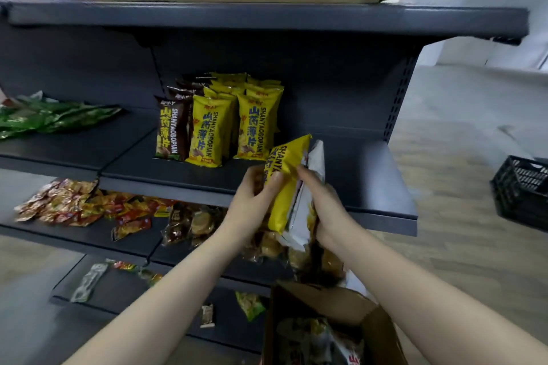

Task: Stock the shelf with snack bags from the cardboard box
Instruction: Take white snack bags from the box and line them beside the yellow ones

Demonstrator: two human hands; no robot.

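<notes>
Head view: mid-stocking. Gripping yellow snack bag in left hand, white-backed bag in right hand. Next, likely: stand both upright on shelf beyond hands, beside standing row.

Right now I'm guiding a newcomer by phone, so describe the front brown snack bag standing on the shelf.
On the dark grey shelving, find the middle shelf, where snack bags stand upright in rows. The brown bag fronts the leftmost row. Unlike the yellow bags beside it, it is dark brown with yellow lettering.
</notes>
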